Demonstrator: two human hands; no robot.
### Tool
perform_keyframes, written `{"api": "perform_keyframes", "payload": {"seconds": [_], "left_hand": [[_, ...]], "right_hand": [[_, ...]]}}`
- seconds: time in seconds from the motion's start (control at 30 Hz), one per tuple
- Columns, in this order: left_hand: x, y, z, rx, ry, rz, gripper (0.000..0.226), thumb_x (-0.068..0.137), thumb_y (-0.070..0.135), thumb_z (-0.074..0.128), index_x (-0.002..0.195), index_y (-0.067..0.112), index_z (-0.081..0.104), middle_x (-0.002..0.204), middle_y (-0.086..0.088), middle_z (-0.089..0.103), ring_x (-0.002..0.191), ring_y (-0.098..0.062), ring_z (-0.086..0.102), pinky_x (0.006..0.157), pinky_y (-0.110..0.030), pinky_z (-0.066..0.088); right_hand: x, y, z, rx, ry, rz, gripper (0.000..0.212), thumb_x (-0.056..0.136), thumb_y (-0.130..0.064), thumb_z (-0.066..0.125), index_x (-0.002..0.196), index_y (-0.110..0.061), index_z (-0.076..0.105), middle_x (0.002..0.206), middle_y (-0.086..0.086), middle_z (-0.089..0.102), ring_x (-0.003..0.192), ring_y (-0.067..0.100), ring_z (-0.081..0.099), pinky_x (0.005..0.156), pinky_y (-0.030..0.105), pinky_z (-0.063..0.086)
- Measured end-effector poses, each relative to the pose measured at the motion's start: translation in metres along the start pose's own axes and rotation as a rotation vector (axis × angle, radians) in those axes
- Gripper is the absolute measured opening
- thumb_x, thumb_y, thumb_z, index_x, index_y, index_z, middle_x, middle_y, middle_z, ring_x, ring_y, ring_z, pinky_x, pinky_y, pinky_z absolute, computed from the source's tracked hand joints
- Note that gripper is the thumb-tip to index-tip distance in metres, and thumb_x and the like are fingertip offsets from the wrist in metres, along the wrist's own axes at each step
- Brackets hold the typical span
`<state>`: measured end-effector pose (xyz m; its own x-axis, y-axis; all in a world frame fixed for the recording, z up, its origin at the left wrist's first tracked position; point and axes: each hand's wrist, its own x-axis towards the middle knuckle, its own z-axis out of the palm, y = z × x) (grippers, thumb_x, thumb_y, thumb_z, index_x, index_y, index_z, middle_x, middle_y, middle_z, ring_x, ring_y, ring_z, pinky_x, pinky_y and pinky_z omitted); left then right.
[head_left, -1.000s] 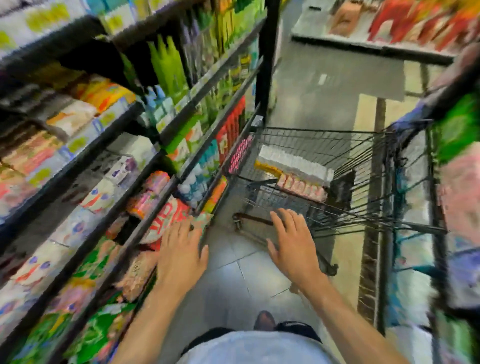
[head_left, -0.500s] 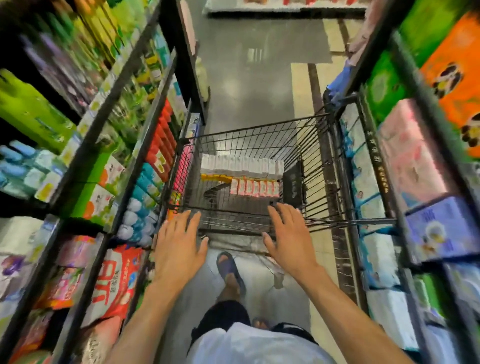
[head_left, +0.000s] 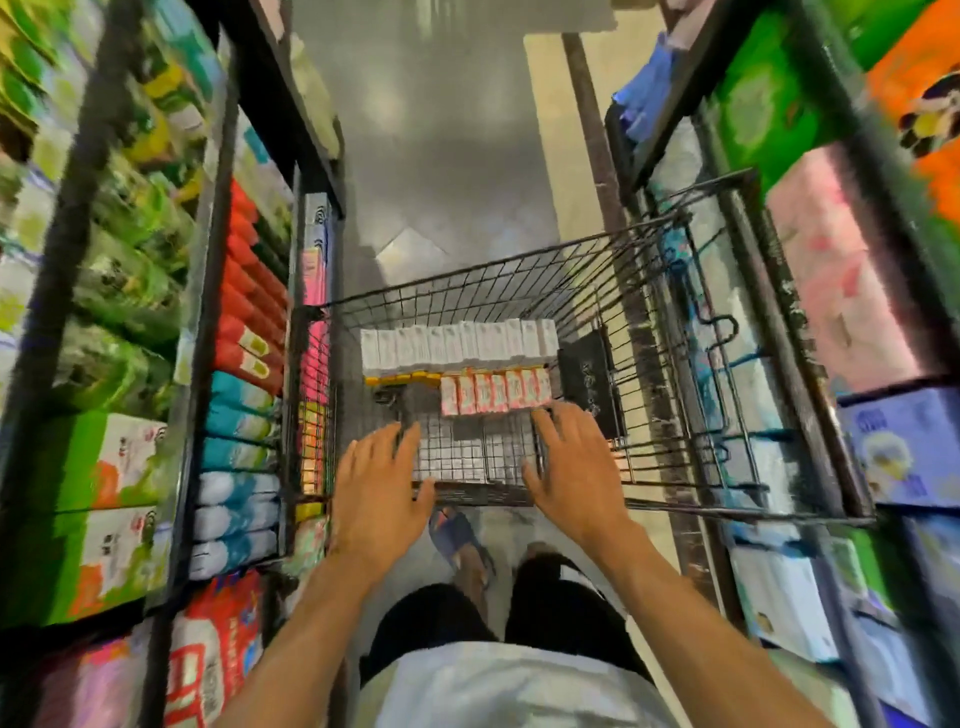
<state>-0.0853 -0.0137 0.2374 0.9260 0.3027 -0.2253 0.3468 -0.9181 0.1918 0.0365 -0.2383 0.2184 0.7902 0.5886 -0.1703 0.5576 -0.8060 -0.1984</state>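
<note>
Head: cart (head_left: 478, 492) beneath left hand (head_left: 379, 488), right hand (head_left: 571, 475)

Black wire cart (head_left: 467, 291), a grid pattern all round. Inside it, white boxes (head_left: 457, 343), pink-and-white packets (head_left: 493, 393), a yellow strip (head_left: 400, 379) and a black box (head_left: 589, 374). On the shelves, red packs (head_left: 244, 291), teal packs (head_left: 234, 410), green cartons (head_left: 67, 467) splashed white and orange, a pale pink bundle (head_left: 841, 291). Glossy grey floor (head_left: 441, 130).
</note>
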Motion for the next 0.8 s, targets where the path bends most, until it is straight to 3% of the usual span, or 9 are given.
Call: {"api": "perform_keyframes", "payload": {"seconds": [0.13, 0.3, 0.47, 0.8], "left_hand": [[0.033, -0.015, 0.017, -0.048, -0.044, 0.007, 0.066, 0.093, 0.043, 0.066, 0.148, 0.012, 0.048, 0.144, -0.012, 0.055, 0.132, -0.033, 0.050, 0.111, -0.050, 0.043], [0.084, -0.023, 0.044, -0.036, -0.164, -0.067, 0.070, 0.096, 0.049, 0.058, 0.154, 0.016, 0.037, 0.152, -0.010, 0.048, 0.139, -0.031, 0.046, 0.117, -0.052, 0.038], [0.130, -0.032, 0.079, -0.044, -0.212, -0.117, 0.068, 0.095, 0.046, 0.058, 0.152, 0.012, 0.041, 0.147, -0.015, 0.053, 0.134, -0.035, 0.050, 0.113, -0.053, 0.041], [0.216, -0.056, 0.198, -0.181, -0.403, -0.372, 0.072, 0.094, 0.055, 0.050, 0.153, 0.013, 0.042, 0.143, -0.018, 0.051, 0.134, -0.039, 0.047, 0.108, -0.051, 0.044]], "right_hand": [[0.035, 0.004, 0.020, 0.056, -0.025, -0.002, 0.068, 0.102, -0.047, 0.051, 0.157, -0.010, 0.037, 0.158, 0.017, 0.041, 0.149, 0.036, 0.034, 0.127, 0.050, 0.026], [0.086, 0.014, 0.058, 0.109, -0.100, -0.021, 0.066, 0.099, -0.044, 0.056, 0.154, -0.011, 0.040, 0.155, 0.018, 0.044, 0.146, 0.036, 0.036, 0.125, 0.049, 0.030], [0.130, 0.022, 0.100, 0.172, -0.216, -0.032, 0.072, 0.093, -0.035, 0.069, 0.154, -0.011, 0.038, 0.155, 0.018, 0.043, 0.146, 0.039, 0.038, 0.118, 0.055, 0.039], [0.205, 0.038, 0.221, 0.201, -0.349, -0.068, 0.082, 0.094, -0.039, 0.071, 0.159, -0.006, 0.034, 0.158, 0.024, 0.042, 0.146, 0.041, 0.039, 0.122, 0.053, 0.034]]}}
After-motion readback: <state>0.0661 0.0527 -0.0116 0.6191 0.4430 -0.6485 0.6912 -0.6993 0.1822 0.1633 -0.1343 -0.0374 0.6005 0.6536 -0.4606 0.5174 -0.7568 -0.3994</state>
